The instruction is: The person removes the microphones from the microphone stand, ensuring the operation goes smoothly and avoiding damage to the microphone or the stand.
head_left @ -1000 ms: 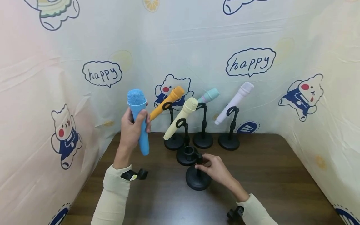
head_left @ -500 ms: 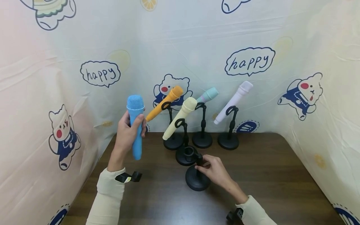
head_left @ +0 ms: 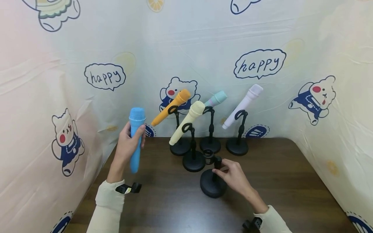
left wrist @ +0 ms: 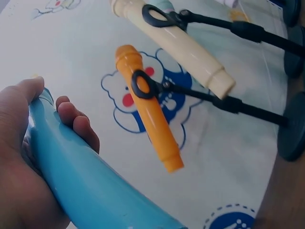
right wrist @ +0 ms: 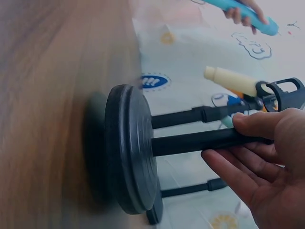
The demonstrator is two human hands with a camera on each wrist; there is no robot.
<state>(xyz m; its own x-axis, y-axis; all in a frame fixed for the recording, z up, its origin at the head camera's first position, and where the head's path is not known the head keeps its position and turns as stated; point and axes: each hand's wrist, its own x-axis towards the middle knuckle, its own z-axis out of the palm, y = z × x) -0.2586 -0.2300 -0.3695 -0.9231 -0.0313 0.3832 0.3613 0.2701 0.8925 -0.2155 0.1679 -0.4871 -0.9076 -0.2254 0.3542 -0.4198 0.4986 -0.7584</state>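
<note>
Blue microphone (head_left: 136, 124) is wrapped by the left grip (head_left: 126, 144); the right grip (head_left: 233, 175) pinches a black stand (head_left: 212, 183)

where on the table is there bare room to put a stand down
The table is bare between the right hand and right cloth wall, and between the left sleeve and held stand. It is crowded at the back middle, where the cream microphone's stand sits close in front of the orange microphone's stand.

Blue microphone (head_left: 136, 124), black stand (head_left: 213, 183)
Other microphones (head_left: 190, 116) are orange, cream, mint and lilac; the pale cloth (head_left: 186, 42) shows bears (head_left: 311, 104) in navy clothes.
</note>
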